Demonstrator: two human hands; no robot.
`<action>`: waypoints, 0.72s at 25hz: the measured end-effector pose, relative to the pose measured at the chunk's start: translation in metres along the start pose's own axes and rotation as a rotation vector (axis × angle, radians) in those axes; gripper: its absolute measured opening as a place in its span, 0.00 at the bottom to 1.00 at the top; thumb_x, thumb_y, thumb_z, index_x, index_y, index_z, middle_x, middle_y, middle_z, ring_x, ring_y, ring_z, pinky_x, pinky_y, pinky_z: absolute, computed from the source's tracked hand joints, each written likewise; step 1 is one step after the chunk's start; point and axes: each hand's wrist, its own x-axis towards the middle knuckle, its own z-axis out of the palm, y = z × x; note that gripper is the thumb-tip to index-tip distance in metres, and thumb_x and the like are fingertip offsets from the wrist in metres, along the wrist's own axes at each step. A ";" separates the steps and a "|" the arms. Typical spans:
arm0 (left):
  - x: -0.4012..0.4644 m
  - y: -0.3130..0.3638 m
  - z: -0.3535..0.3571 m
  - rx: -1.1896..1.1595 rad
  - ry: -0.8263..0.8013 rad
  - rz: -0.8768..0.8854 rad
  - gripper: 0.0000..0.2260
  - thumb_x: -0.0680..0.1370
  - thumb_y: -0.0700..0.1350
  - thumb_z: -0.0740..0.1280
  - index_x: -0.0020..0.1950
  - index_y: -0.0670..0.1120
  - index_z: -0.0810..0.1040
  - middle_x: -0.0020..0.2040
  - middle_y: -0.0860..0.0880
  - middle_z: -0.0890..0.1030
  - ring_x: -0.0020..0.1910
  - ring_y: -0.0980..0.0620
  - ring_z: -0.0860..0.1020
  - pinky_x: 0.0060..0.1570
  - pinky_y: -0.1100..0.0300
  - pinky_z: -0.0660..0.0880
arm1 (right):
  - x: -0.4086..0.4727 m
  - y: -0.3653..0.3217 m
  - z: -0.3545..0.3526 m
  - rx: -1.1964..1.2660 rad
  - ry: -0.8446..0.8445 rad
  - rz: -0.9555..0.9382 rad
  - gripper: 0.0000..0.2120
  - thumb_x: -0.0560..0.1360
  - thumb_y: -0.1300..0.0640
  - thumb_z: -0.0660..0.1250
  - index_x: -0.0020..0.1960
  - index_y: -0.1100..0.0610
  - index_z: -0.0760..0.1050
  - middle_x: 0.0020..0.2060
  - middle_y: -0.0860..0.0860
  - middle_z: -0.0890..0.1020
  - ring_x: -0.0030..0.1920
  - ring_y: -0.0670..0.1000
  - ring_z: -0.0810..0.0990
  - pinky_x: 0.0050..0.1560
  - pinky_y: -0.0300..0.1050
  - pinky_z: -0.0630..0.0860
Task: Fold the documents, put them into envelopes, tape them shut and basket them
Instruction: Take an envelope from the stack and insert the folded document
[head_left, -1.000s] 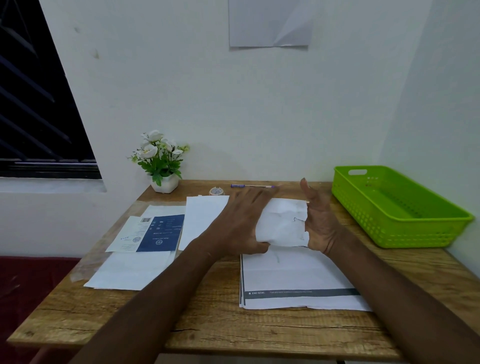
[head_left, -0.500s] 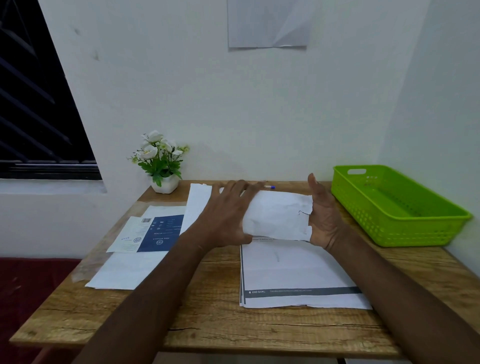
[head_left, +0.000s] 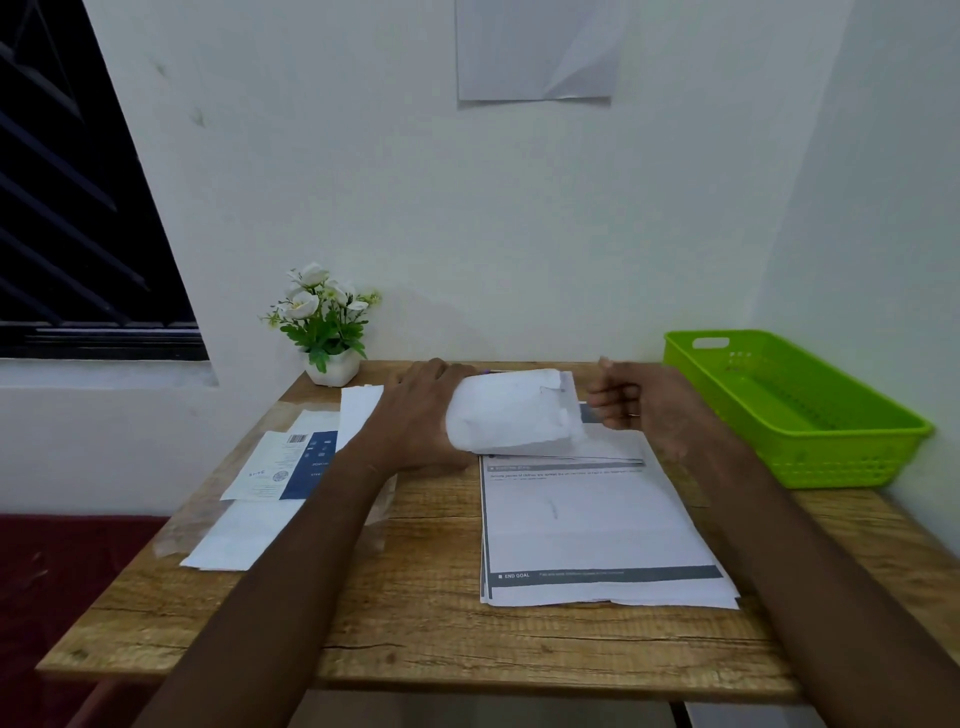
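— Where's the document?
— On the desk (head_left: 415, 613), atop the paper stack (head_left: 597, 525), the folded document (head_left: 511, 413) bulges — my left hand (head_left: 415, 415) grips its end.
— Your right hand (head_left: 636, 397)?
— Fingers curled beside it — seemingly holding nothing.

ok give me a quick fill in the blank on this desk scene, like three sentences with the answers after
1. The basket at the right end of the table is ____ in colour.
2. The folded paper is held by the ____ hand, while the right hand is off it.
3. The small white pot beside the wall holds ____.

Missing words: green; left; flowers
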 end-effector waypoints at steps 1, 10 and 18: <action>0.000 -0.003 0.000 -0.016 -0.007 -0.014 0.45 0.62 0.62 0.79 0.75 0.55 0.66 0.65 0.50 0.73 0.66 0.49 0.71 0.66 0.46 0.66 | 0.002 0.005 -0.004 -0.127 0.127 -0.036 0.10 0.73 0.57 0.74 0.39 0.63 0.80 0.37 0.62 0.81 0.30 0.52 0.79 0.31 0.41 0.77; -0.004 -0.028 -0.007 -0.110 -0.140 -0.145 0.47 0.59 0.66 0.79 0.74 0.54 0.67 0.68 0.51 0.74 0.66 0.50 0.71 0.67 0.45 0.68 | 0.012 0.024 -0.013 -0.937 0.108 -0.044 0.33 0.51 0.45 0.88 0.49 0.59 0.83 0.45 0.53 0.83 0.48 0.52 0.82 0.52 0.49 0.81; -0.003 -0.035 -0.004 -0.167 -0.099 -0.129 0.46 0.59 0.63 0.79 0.73 0.55 0.67 0.68 0.52 0.74 0.65 0.51 0.70 0.66 0.45 0.69 | 0.010 0.023 -0.013 -0.873 0.062 0.018 0.33 0.49 0.49 0.89 0.47 0.60 0.78 0.42 0.51 0.81 0.43 0.51 0.78 0.42 0.46 0.73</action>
